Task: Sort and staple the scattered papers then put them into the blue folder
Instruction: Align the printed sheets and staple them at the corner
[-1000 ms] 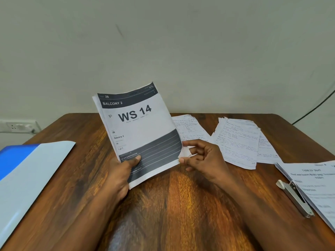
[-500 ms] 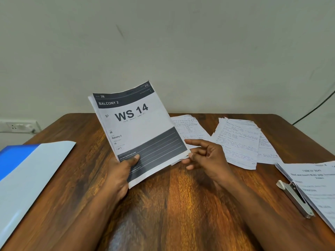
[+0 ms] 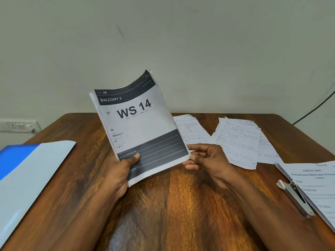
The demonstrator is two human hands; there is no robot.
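Note:
I hold a stack of printed sheets (image 3: 141,124) upright above the table; its top page reads "WS 14" and "BALCONY 2". My left hand (image 3: 119,171) grips the stack's lower left corner with the thumb on the front. My right hand (image 3: 208,160) pinches the lower right edge, fingers curled. The stack's top right corner bends forward. An open blue folder (image 3: 27,169) lies at the left edge of the table. A metal stapler (image 3: 295,198) lies at the right.
Handwritten sheets (image 3: 239,140) lie spread at the back right of the wooden table (image 3: 172,205), with one more sheet (image 3: 190,129) behind the held stack. Printed pages (image 3: 317,182) lie beside the stapler. A wall socket (image 3: 18,126) is at far left and a cable (image 3: 315,107) at right.
My right hand has closed onto the stack's lower right edge. The stack has tipped more upright and its top right corner has curled.

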